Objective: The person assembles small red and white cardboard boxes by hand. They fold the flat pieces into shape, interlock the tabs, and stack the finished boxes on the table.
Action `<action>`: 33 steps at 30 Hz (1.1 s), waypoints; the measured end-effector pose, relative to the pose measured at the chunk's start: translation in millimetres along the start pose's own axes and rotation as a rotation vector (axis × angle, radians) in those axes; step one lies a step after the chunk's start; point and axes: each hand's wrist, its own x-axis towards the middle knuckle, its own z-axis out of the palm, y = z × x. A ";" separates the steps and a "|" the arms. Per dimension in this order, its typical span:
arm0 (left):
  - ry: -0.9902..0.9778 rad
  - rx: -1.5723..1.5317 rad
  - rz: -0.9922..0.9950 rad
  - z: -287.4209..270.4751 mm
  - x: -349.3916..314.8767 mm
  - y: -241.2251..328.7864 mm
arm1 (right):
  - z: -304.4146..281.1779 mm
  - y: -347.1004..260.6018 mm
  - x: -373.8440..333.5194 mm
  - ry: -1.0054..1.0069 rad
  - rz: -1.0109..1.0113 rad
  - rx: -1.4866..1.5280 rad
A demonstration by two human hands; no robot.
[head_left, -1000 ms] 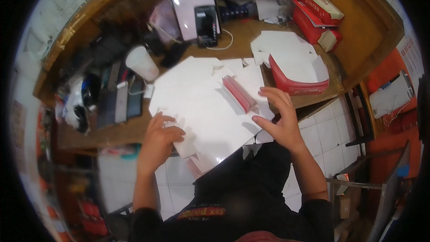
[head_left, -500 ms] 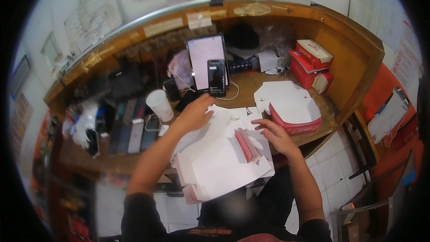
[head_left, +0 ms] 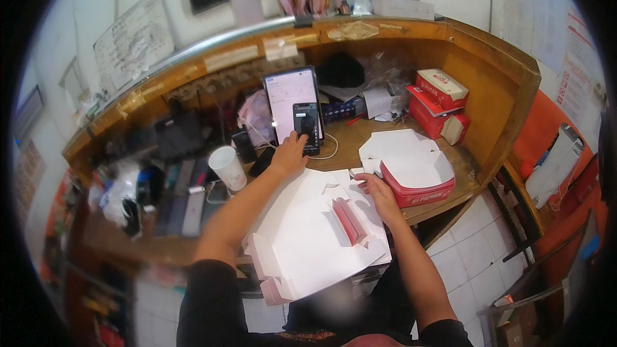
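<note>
My left hand point(head_left: 290, 153) reaches to a black smartphone point(head_left: 306, 120), its fingertips at the lower left of the lit screen. The phone stands upright against a tablet point(head_left: 283, 95) with a bright screen. Flat white cardboard box blanks point(head_left: 299, 238) lie stacked before me, overhanging the desk's front edge. On the top blank, a red-printed flap point(head_left: 348, 222) is folded up. My right hand point(head_left: 379, 196) hovers over or rests on the stack's right side, fingers loosely bent and apart, holding nothing visible. Just beyond it sits a red and white folded box point(head_left: 421, 194) with its lid raised.
A white paper cup point(head_left: 227, 168) stands left of my left forearm. Several phones point(head_left: 193, 213) lie side by side farther left. Closed red boxes point(head_left: 437, 106) are piled in the back right corner. A wooden partition point(head_left: 479, 48) curves around the desk point(head_left: 350, 141).
My left hand has gone from the far edge of the blanks up to the phone. My right hand stays near the stack's right side, fingers slightly more bent. The view has tilted up a little.
</note>
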 end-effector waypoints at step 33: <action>-0.325 -1.820 -0.995 -79.3 -169.1 148.9 | -9.8 -27.5 -24.1 0.053 -0.302 0.112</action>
